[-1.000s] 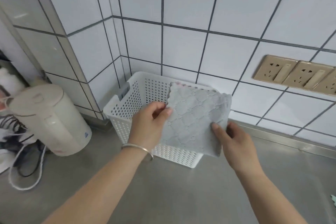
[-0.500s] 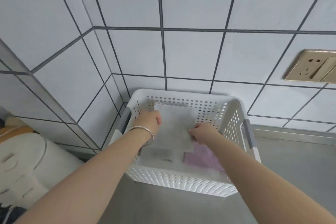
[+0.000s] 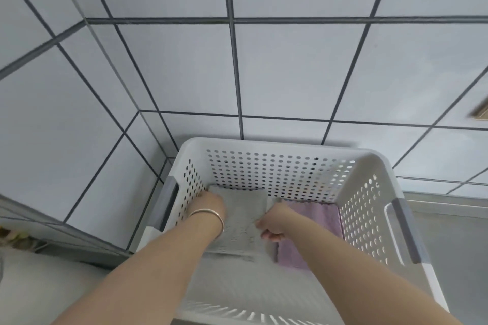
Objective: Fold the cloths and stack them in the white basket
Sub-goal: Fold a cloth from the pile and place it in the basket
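Observation:
A white perforated basket (image 3: pixel 277 145) with grey handles stands in the corner of the tiled wall. Both my hands reach down inside it. My left hand (image 3: pixel 210 206), with a bangle on its wrist, grips the left edge of a folded grey cloth (image 3: pixel 244 219). The cloth's right edge is pinched by my right hand (image 3: pixel 273 223). The grey cloth lies flat at the left of the basket's bottom. A folded pink cloth (image 3: pixel 314 224) lies beside it on the right, partly hidden by my right forearm.
White tiled walls (image 3: pixel 290 66) meet in a corner right behind the basket. A steel counter (image 3: pixel 449 232) shows to the right of the basket. The edge of a gold wall socket (image 3: pixel 479 113) peeks in at the far right.
Both hands carried the grey cloth from in front of the basket over its rim and down to the bottom. The view moved closer and now looks down into the basket.

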`<action>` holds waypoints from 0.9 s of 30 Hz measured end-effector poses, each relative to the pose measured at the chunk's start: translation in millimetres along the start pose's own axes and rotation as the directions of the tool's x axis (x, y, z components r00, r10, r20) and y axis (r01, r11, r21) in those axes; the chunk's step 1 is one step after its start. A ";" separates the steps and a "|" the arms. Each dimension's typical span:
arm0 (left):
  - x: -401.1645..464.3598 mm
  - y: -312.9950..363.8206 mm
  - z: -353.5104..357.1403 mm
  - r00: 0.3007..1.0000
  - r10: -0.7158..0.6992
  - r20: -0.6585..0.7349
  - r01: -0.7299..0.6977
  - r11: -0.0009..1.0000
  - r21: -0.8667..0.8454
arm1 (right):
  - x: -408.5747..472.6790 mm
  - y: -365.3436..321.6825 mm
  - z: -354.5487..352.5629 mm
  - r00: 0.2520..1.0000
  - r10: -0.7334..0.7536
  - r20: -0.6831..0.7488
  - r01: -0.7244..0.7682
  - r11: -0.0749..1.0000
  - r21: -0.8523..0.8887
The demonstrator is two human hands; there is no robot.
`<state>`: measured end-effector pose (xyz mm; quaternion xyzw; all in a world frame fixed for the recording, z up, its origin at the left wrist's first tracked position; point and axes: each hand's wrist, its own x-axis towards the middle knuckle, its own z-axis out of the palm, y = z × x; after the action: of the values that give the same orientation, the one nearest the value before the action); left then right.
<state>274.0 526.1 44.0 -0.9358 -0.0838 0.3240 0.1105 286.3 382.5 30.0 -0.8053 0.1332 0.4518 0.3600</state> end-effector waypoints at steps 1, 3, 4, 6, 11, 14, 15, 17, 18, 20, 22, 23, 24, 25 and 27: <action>2.9 1.0 0.9 1.000 -0.002 0.004 0.002 1.000 0.012 | 3.0 -0.1 1.0 1.000 0.005 0.006 -0.005 1.000 -0.007; 6.7 2.7 2.6 1.000 -0.001 0.025 0.000 1.000 0.015 | 9.2 1.8 3.0 1.000 0.022 0.011 -0.022 1.000 -0.007; 8.6 3.3 3.0 0.999 -0.003 0.042 0.003 1.000 0.008 | 11.5 2.8 4.6 0.999 0.030 0.013 -0.030 1.000 -0.004; 13.7 4.1 7.0 0.999 -0.023 0.048 0.024 0.999 -0.032 | 15.0 3.5 6.8 0.999 0.043 0.018 -0.043 0.999 -0.007; 14.9 15.9 16.4 0.994 -0.082 -0.077 0.076 0.993 -0.087 | 19.1 6.1 7.4 0.996 0.088 0.024 -0.088 0.996 0.016; 8.6 25.8 16.7 0.998 0.008 -0.061 -0.009 1.000 -0.013 | 20.7 7.1 7.0 0.994 0.093 0.064 -0.100 0.988 0.118; 6.4 27.5 18.1 0.998 0.047 -0.036 -0.047 0.999 -0.002 | 21.0 6.3 7.2 0.992 0.092 0.081 -0.103 0.983 0.153; 1.0 29.9 23.3 0.991 0.124 0.044 -0.125 0.992 0.031 | 20.0 4.2 8.5 0.988 0.105 0.112 -0.126 0.973 0.194; -1.9 28.9 26.7 0.986 0.144 0.084 -0.149 0.987 0.062 | 19.5 2.8 9.3 0.988 0.101 0.114 -0.122 0.974 0.189; -4.2 25.6 29.8 0.979 0.151 0.136 -0.169 0.976 0.139 | 14.6 -0.4 9.2 0.991 0.092 0.102 -0.107 0.981 0.161; -4.4 23.4 28.6 0.977 0.167 0.133 -0.186 0.972 0.141 | 14.8 -0.7 7.8 0.994 0.078 0.074 -0.088 0.986 0.144; -3.2 23.4 28.3 0.975 0.178 0.135 -0.195 0.973 0.127 | 14.0 -1.2 7.5 0.994 0.082 0.072 -0.091 0.988 0.128; -2.6 24.1 27.4 0.973 0.182 0.144 -0.200 0.972 0.121 | 13.2 -1.1 7.1 0.994 0.087 0.069 -0.093 0.992 0.090; -2.2 25.1 26.6 0.969 0.183 0.166 -0.206 0.969 0.137 | 12.5 -2.0 7.6 0.997 0.071 0.028 -0.070 0.997 -0.022; -1.0 25.1 24.6 0.953 0.205 0.224 -0.249 0.950 0.189 | 12.0 -1.5 7.5 0.984 -0.110 -0.139 0.050 0.924 -0.380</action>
<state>260.0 505.5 19.2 -0.8841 0.0496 0.4349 0.1638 289.0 390.1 18.3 -0.8972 0.0396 0.3884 0.2061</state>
